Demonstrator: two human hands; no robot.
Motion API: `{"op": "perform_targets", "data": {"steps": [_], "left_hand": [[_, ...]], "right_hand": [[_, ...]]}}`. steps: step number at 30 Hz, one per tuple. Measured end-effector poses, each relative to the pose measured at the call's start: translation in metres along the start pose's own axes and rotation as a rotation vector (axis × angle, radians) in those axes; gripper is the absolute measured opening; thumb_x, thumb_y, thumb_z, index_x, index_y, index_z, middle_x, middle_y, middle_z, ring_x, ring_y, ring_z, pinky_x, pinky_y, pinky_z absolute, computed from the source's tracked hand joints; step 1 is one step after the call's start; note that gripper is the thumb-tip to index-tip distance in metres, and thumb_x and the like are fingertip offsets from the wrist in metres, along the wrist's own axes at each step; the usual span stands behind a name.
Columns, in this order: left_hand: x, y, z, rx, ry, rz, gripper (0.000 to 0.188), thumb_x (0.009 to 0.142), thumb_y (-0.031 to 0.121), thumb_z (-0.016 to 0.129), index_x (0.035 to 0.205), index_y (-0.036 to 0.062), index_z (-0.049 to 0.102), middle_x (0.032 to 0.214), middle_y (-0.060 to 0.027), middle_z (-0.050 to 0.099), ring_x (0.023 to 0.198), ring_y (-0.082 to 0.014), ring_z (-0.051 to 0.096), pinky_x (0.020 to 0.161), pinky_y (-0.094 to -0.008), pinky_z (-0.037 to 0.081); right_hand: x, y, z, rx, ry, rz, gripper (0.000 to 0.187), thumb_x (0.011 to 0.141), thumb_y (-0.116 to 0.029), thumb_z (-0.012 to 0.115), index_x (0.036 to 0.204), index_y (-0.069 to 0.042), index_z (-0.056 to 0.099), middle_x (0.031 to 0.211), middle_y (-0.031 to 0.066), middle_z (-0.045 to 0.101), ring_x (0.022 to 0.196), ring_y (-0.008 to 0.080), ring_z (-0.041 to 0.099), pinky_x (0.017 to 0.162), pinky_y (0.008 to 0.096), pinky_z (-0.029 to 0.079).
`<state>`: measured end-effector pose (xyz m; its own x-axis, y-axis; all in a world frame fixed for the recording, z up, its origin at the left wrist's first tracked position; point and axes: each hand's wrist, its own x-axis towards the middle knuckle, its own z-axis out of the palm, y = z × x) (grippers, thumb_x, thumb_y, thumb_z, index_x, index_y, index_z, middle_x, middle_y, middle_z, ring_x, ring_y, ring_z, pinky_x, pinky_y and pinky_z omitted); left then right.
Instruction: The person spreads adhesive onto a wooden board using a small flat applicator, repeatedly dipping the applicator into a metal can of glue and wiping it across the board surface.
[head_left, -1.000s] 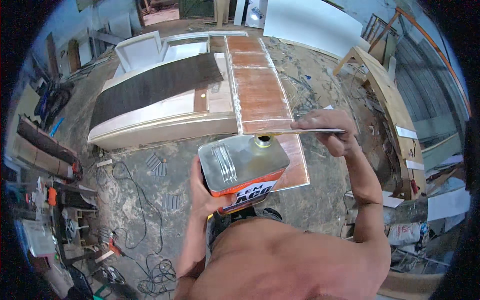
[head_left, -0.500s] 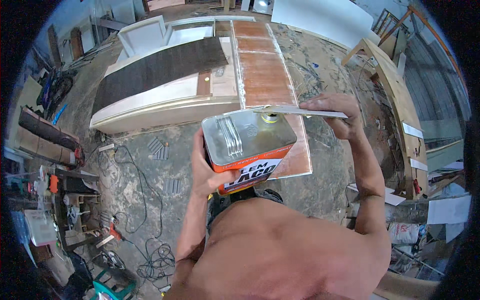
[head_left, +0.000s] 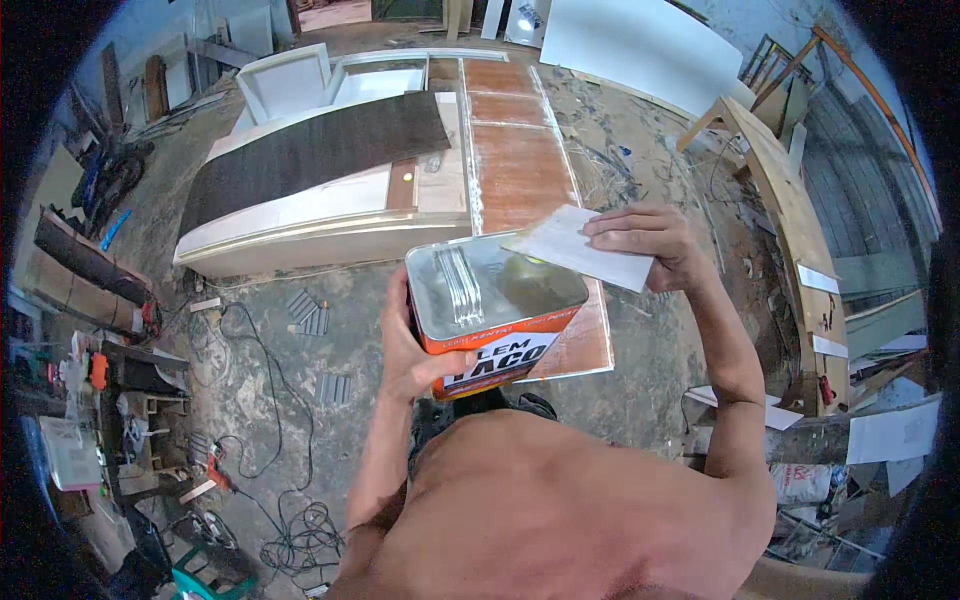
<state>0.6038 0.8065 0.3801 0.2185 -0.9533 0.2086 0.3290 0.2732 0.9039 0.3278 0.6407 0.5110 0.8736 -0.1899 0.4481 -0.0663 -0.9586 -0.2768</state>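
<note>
A rectangular metal can [head_left: 425, 305] with a bare silver top and an orange and white label hangs in front of my body. My left hand [head_left: 405, 350] grips its left side, with the thumb pressed on the label. Over the far right corner of the can's top, my right hand [head_left: 660, 245] pinches a thin, flat white sheet piece [head_left: 590, 245]. The yellowish, smeared end of that piece lies over the can's spout and mostly hides it. A folded wire-like handle [head_left: 460, 285] lies along the left of the can's top.
Ahead, a long wooden panel frame [head_left: 330, 245] carries a dark veneer sheet [head_left: 320, 155]. Beside it lies a reddish-brown board [head_left: 520, 160] with whitish edges. Cables [head_left: 305, 535] and an orange power tool [head_left: 217, 470] lie on the floor at left. A wooden bench [head_left: 775, 190] runs along the right.
My right hand has turned the white piece from nearly edge-on to broad face up, its far end still at the spout. The can has tipped slightly and stays in my left hand.
</note>
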Motion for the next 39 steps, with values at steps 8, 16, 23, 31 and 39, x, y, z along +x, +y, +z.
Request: {"op": "perform_targets", "data": {"steps": [8,16,23,31,39], "left_hand": [[0.006,-0.012,0.005,-0.003,0.030,0.022,0.108,0.047,0.026,0.088,0.137,-0.0027,0.036,0.122,-0.0120,0.053,0.116,-0.0224,0.052,0.104,-0.0356,0.038],[0.014,-0.015,0.014,0.029,0.054,0.011,0.112,0.044,0.024,0.087,0.138,-0.0036,0.034,0.123,-0.0133,0.052,0.117,-0.0236,0.052,0.104,-0.0360,0.038],[0.021,-0.026,0.017,0.094,0.077,0.056,0.115,0.042,0.026,0.089,0.138,-0.0039,0.033,0.126,-0.0140,0.052,0.119,-0.0247,0.052,0.105,-0.0367,0.038],[0.022,-0.026,0.027,0.132,0.082,0.080,0.111,0.044,0.025,0.089,0.137,-0.0031,0.035,0.125,-0.0133,0.052,0.119,-0.0236,0.051,0.105,-0.0360,0.038],[0.017,-0.029,0.028,0.125,0.152,0.066,0.109,0.044,0.022,0.087,0.136,-0.0035,0.036,0.124,-0.0126,0.052,0.117,-0.0233,0.053,0.104,-0.0357,0.039]], "right_hand": [[-0.020,0.023,-0.002,0.218,0.271,0.051,0.020,0.088,-0.006,0.057,0.102,0.000,0.069,0.100,0.0210,0.071,0.094,0.0350,0.070,0.083,0.0430,0.056],[-0.019,0.035,-0.009,0.162,0.093,0.076,0.034,0.074,0.005,0.054,0.104,-0.001,0.070,0.102,0.0162,0.072,0.098,0.0310,0.070,0.085,0.0385,0.054],[-0.032,0.051,-0.011,0.285,0.275,0.232,0.036,0.072,0.007,0.051,0.101,-0.001,0.070,0.087,0.0111,0.069,0.071,0.0174,0.061,0.064,0.0287,0.046],[-0.042,0.056,-0.015,0.246,0.382,0.456,0.025,0.072,0.001,0.056,0.094,0.003,0.066,0.078,0.0074,0.064,0.070,0.0155,0.059,0.064,0.0294,0.046],[-0.013,0.073,0.001,0.176,0.115,-0.096,0.033,0.073,0.001,0.055,0.101,-0.002,0.072,0.092,0.0115,0.072,0.081,0.0231,0.066,0.073,0.0349,0.050]]}}
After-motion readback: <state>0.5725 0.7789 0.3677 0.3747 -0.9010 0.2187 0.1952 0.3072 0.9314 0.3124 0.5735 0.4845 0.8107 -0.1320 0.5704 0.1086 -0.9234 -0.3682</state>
